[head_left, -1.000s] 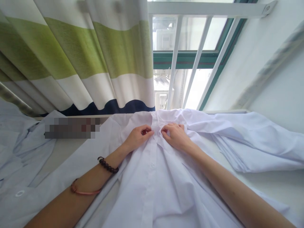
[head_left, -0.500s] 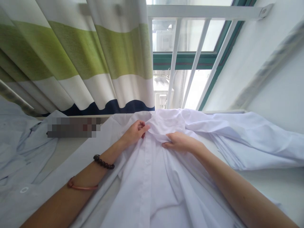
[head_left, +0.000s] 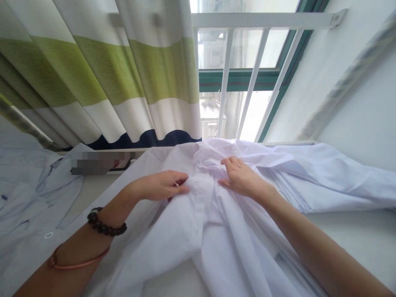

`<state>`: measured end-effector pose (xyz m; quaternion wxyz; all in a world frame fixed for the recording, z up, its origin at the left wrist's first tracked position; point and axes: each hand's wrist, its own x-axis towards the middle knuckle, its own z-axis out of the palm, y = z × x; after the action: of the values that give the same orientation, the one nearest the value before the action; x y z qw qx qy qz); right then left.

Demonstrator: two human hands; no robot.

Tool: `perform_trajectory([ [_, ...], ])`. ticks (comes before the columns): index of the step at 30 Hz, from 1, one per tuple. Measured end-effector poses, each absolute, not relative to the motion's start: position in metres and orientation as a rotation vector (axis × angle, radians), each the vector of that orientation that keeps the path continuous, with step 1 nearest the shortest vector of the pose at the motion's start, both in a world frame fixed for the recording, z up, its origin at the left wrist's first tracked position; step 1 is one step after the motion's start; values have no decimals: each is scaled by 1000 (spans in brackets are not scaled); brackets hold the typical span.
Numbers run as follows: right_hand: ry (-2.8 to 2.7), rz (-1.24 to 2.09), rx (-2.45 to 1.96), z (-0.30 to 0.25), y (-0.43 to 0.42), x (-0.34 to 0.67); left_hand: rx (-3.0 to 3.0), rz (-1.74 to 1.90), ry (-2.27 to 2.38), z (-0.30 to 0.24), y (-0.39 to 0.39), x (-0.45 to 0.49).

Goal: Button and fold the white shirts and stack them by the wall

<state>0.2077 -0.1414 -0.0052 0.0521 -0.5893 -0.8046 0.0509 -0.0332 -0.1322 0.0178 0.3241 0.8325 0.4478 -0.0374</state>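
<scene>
A long white button-front coat lies spread before me, its front bunched into folds in the middle. At its left front edge my left hand is closed, thumb and fingers pinching the fabric. Just below the crumpled collar, my right hand rests against the cloth with thumb and fingers apart. Dark beads and a reddish bangle circle my left wrist and forearm. The coat's sleeve stretches off to the right.
More white garments lie at the left, beside a blurred-out object. Folded white cloth sits under the sleeve. A striped curtain and a white railing before the window stand behind; a wall rises at right.
My left hand has moved down and left from the collar, and the coat front is now bunched and raised. My right hand has shifted slightly up and its fingers have spread.
</scene>
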Motion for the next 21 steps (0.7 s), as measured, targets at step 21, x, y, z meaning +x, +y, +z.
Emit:
perform_trajectory([
  [21,-1932,1723,-868,-10,-154,186,1921,45,1094,47,-145,-50],
])
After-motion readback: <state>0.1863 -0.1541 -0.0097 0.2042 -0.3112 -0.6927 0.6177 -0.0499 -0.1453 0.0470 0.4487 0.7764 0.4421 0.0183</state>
